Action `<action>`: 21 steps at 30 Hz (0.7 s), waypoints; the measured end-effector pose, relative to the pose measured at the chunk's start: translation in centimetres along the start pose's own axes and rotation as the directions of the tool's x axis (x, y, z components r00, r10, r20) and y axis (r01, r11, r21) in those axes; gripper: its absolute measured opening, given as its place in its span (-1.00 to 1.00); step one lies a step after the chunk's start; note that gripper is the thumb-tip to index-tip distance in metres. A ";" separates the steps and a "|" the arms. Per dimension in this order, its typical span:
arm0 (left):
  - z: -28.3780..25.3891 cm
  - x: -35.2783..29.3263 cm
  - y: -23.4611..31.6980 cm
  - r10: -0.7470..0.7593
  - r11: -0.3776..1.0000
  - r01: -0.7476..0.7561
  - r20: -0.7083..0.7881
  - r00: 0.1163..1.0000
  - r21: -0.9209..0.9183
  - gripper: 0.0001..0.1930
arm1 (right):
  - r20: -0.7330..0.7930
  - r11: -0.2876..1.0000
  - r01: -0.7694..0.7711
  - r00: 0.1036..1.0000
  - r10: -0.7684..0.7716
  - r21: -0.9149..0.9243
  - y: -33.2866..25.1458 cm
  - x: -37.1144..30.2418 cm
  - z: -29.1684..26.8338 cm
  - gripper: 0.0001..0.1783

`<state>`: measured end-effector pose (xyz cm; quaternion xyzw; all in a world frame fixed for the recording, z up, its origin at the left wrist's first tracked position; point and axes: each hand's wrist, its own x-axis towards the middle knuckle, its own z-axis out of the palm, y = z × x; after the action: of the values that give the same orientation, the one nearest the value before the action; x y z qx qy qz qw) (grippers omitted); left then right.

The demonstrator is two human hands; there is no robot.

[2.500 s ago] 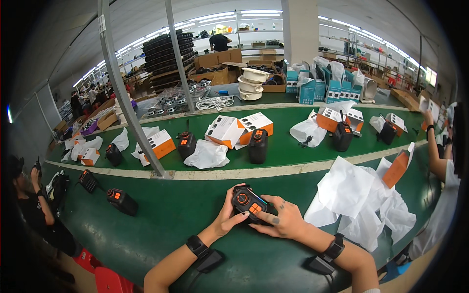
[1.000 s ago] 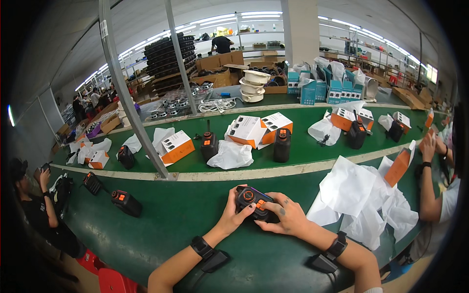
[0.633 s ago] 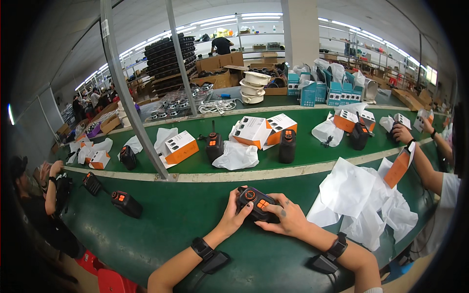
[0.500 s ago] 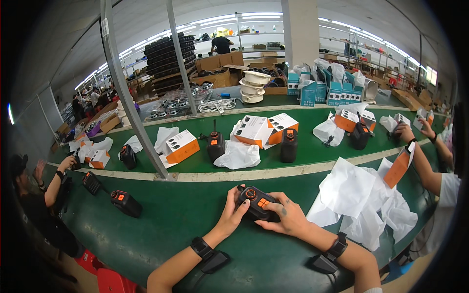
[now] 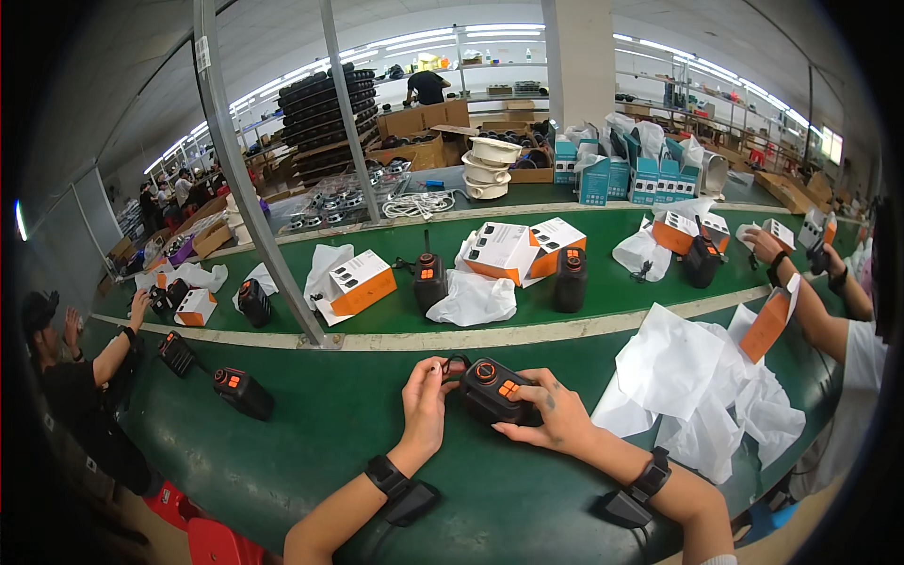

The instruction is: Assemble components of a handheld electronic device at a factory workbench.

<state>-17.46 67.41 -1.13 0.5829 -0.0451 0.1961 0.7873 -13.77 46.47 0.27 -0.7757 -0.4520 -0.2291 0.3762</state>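
Observation:
A black boxy device with orange buttons and an orange-ringed dial (image 5: 488, 388) lies tilted just above or on the green bench in front of me. My right hand (image 5: 548, 407) is closed around its right side, thumb beneath and fingers over the top by the buttons. Beside its upper left corner, my left hand (image 5: 426, 400) pinches a thin black cord (image 5: 459, 360) that loops toward the device. Whether the cord joins the device is hidden. Both my wrists wear black straps with small black modules.
Two similar devices, one (image 5: 242, 393) nearer, stand at left. White wrapping sheets (image 5: 673, 363) and an orange-white box (image 5: 770, 318) lie at right. Beyond a pale ledge (image 5: 452, 336), the green belt (image 5: 395, 325) carries boxes, devices and wrappers. A metal post (image 5: 247, 179) rises left; co-workers sit both sides.
My left hand has left the device's side and moved slightly left, now pinching the cord. Goods on the far belt have shifted a little right. Co-workers' hands have moved.

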 end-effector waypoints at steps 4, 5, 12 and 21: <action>-0.2 -0.1 0.2 -0.101 0.984 0.098 -0.012 0.995 -0.148 -0.80 | 0.016 1.000 -0.022 1.000 0.022 0.019 -0.2 0.0 0.0 -0.40; -0.2 -0.2 0.3 -0.148 0.971 0.146 0.007 0.989 -0.189 -0.81 | 0.012 0.999 -0.018 1.000 0.018 0.026 -0.3 0.0 0.0 -0.40; 0.1 -0.3 0.6 -0.143 0.975 0.142 0.008 0.990 -0.170 -0.76 | 0.028 0.998 -0.041 0.999 0.039 0.048 -0.4 -0.1 0.3 -0.42; -0.3 0.3 0.7 -0.152 0.980 0.159 0.069 0.986 -0.116 -0.71 | 0.034 1.000 0.005 0.999 -0.006 0.027 -0.7 0.9 0.3 -0.41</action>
<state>-17.54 67.90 -0.46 0.5415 -0.0346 0.1133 0.8323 -13.90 47.42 0.96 -0.7730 -0.4637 -0.2106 0.3783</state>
